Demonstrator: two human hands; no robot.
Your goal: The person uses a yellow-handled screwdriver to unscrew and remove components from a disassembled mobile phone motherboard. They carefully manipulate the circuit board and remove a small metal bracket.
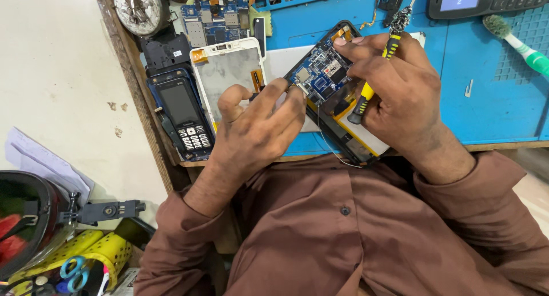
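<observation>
An opened phone with a black frame and a bare blue circuit board (pixel 320 76) lies on the blue work mat. My left hand (pixel 260 127) pinches a small metal tool, its tip touching the board's left edge. My right hand (pixel 400 84) rests on the phone's right side and holds a yellow and black screwdriver (pixel 380 61) across the palm, its forefinger pressing the top of the board. A thin black wire trails from the phone's lower edge.
A white phone frame (pixel 229 73) lies left of the open phone, with a dark keypad phone (pixel 186 116) beside it. Another circuit board (pixel 214 18) and a round metal dish (pixel 137 7) sit at the back left. A green-handled toothbrush (pixel 517 44) lies right. A yellow basket (pixel 94 256) stands lower left.
</observation>
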